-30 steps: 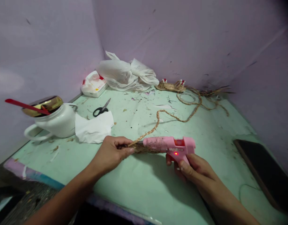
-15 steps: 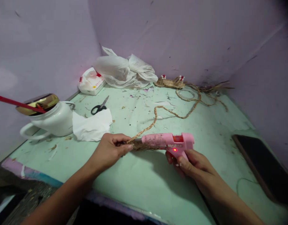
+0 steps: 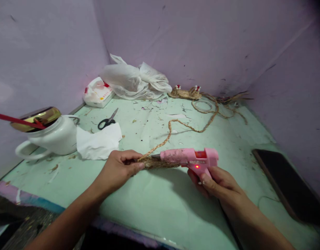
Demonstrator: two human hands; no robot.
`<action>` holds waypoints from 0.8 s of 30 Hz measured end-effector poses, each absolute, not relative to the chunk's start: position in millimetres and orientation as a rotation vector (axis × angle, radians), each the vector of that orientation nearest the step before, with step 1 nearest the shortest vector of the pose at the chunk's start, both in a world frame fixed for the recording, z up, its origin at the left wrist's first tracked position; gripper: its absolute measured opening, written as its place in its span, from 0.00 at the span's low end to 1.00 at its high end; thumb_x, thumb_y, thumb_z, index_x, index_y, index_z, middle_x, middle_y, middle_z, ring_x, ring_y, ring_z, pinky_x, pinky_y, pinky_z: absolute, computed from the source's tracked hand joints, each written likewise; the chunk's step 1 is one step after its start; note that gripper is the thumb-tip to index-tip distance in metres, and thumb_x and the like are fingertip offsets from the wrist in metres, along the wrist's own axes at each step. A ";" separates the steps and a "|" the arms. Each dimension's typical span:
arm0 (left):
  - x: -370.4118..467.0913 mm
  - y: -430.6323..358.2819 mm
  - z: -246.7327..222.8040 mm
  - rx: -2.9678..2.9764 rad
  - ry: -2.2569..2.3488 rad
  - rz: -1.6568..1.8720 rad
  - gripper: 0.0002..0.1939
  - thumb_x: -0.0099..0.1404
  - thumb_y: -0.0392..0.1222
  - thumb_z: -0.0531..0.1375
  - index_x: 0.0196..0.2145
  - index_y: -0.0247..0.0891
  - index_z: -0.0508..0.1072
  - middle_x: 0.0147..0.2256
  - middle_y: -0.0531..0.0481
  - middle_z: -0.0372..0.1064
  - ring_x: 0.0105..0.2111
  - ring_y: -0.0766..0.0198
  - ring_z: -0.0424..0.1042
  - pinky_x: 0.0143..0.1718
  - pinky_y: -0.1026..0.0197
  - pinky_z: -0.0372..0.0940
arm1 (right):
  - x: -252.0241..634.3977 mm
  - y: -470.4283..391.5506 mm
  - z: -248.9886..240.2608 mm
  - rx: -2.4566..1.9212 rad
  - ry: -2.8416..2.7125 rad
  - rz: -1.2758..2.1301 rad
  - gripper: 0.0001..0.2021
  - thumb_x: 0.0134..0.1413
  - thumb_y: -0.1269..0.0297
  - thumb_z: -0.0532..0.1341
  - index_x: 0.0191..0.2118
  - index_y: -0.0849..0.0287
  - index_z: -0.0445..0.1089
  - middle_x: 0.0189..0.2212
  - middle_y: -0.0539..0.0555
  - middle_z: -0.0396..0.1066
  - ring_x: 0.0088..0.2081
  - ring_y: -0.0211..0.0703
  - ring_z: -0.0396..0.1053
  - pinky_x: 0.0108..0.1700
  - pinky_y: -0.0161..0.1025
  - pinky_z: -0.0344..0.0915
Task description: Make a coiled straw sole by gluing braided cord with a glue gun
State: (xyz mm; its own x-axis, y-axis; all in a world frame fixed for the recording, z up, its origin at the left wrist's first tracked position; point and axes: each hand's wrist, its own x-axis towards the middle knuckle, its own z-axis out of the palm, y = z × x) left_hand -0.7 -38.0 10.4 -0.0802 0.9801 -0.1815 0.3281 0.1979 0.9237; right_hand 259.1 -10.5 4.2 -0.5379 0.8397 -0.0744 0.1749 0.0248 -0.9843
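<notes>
The left hand (image 3: 122, 167) pinches one end of a brown fibre piece (image 3: 160, 164) and a braided cord (image 3: 165, 139) between thumb and fingers, while the right hand (image 3: 218, 182) is wrapped round the handle of a pink glue gun (image 3: 187, 157), red light lit. The fibre piece is at the front middle of the green table (image 3: 139, 208); the gun's barrel hides part of it, and I can't tell whether the nozzle touches it. From the pinch, the cord snakes back across the tabletop towards a clear ring (image 3: 203, 106) and a woven piece with red and white beads (image 3: 184, 93). Left of the hands lie crumpled white paper (image 3: 98, 142), black-handled scissors (image 3: 107, 121) just behind it, and a white pot (image 3: 59, 137) beside it. Further back sit a box (image 3: 98, 95) and a knotted plastic bag (image 3: 139, 81); a dark phone (image 3: 285, 184) lies at the right.
</notes>
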 end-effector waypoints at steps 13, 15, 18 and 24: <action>-2.5 -37.4 7.2 1.290 1.546 0.947 0.07 0.51 0.41 0.63 0.28 0.38 0.79 0.27 0.51 0.73 0.26 0.67 0.64 0.26 0.66 0.57 | 267.0 -8.3 5.9 -1.056 -1.729 1.550 0.16 0.57 0.50 0.54 0.33 0.57 0.70 0.21 0.49 0.57 0.23 0.37 0.53 0.24 0.34 0.50; -3.2 -37.7 7.5 1.310 1.546 0.942 0.07 0.51 0.41 0.63 0.28 0.38 0.78 0.26 0.51 0.72 0.25 0.68 0.63 0.25 0.66 0.56 | 268.0 -8.1 6.7 -1.061 -1.710 1.558 0.16 0.57 0.50 0.55 0.37 0.56 0.72 0.21 0.48 0.58 0.23 0.36 0.53 0.24 0.34 0.50; -3.9 -38.1 7.6 1.327 1.539 0.934 0.07 0.51 0.42 0.63 0.28 0.38 0.78 0.27 0.51 0.72 0.25 0.67 0.63 0.25 0.65 0.56 | 268.5 -7.7 8.2 -1.053 -1.723 1.557 0.16 0.56 0.49 0.56 0.38 0.55 0.72 0.21 0.48 0.58 0.22 0.36 0.53 0.24 0.34 0.50; -3.9 -38.4 9.2 1.331 1.532 0.940 0.07 0.52 0.42 0.63 0.28 0.38 0.78 0.28 0.50 0.73 0.28 0.65 0.66 0.28 0.64 0.58 | 272.5 -6.4 8.5 -1.031 -1.743 1.511 0.15 0.57 0.50 0.55 0.37 0.55 0.73 0.21 0.47 0.57 0.22 0.35 0.53 0.23 0.32 0.52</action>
